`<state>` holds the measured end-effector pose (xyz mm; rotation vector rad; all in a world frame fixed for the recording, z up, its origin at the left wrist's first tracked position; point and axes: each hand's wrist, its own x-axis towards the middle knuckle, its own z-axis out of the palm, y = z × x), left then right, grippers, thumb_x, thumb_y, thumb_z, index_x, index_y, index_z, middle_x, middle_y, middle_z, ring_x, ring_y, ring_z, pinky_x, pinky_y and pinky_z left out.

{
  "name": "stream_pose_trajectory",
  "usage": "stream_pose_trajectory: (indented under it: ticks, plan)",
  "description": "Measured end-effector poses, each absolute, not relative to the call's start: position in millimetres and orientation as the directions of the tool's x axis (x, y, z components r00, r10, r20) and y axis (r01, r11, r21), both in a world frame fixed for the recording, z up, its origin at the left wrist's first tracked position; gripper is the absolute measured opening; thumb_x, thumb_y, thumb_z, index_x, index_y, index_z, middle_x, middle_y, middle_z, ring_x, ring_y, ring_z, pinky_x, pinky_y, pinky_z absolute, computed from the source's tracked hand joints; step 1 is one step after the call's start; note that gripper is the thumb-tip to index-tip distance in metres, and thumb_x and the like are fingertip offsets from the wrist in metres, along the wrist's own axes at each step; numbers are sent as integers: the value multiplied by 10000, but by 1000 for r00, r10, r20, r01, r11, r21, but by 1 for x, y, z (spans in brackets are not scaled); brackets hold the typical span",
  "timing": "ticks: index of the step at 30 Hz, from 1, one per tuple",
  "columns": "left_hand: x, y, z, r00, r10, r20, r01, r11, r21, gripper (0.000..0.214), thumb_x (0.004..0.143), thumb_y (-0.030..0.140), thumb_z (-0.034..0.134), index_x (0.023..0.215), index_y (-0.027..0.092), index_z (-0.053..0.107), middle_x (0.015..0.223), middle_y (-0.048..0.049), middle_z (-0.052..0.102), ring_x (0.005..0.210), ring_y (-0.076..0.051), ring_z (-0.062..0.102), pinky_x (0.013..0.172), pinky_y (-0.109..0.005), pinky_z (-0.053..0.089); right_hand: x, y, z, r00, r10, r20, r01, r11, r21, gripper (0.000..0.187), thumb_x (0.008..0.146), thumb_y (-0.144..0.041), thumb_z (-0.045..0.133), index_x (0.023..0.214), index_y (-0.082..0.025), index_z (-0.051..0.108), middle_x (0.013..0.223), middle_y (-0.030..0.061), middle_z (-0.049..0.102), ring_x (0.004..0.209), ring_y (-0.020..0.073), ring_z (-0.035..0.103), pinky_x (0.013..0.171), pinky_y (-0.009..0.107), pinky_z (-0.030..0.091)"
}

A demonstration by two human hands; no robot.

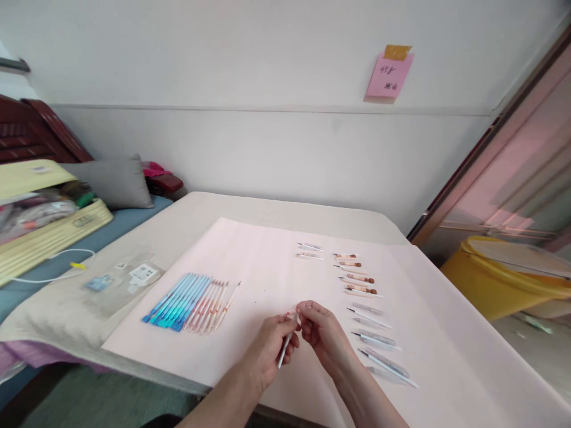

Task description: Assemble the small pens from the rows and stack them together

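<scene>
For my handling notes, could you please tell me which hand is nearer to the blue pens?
Left. The left hand is to the right of the blue pens; the right hand is farther right.

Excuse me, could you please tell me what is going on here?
A person's left hand holds a slim white stick above a pale sheet, and the right hand is at its upper end. Blue pens and paler pens lie in a row to the left; separate pen parts are set out to the right.
</scene>
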<state>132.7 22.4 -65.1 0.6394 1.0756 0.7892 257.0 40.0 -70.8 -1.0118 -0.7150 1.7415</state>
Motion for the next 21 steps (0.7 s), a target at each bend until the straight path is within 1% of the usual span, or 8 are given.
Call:
stream_pose_trajectory:
  ticks: [8, 14, 21]
  plan:
    - [132, 22, -66, 249, 811, -530, -253, 583, 772, 246, 669, 375, 580, 755, 147, 549, 524, 20, 484, 401, -49, 342, 409, -200, 165, 257, 42, -75, -159, 927, -339, -455, -374, -808, 148, 657, -286, 669, 693, -169, 587, 522, -38, 510, 472, 70, 424, 456, 206, 280]
    - [133, 22, -68, 243, 805, -541, -246, 591, 768, 257, 656, 377, 587, 759, 143, 556, 528, 18, 491, 401, -48, 344, 412, -200, 169, 258, 41, -77, -151, 928, -340, -452, -371, -811, 142, 673, -288, 660, 690, -170, 582, 513, -44, 491, 472, 70, 425, 454, 205, 272]
    - [133, 22, -67, 246, 807, -537, -252, 588, 768, 274, 645, 398, 602, 744, 149, 550, 522, 22, 484, 400, -49, 343, 414, -202, 162, 258, 41, -74, -149, 927, -344, -451, -373, -811, 159, 650, -300, 674, 675, -171, 585, 509, -41, 498, 469, 73, 423, 456, 213, 281]
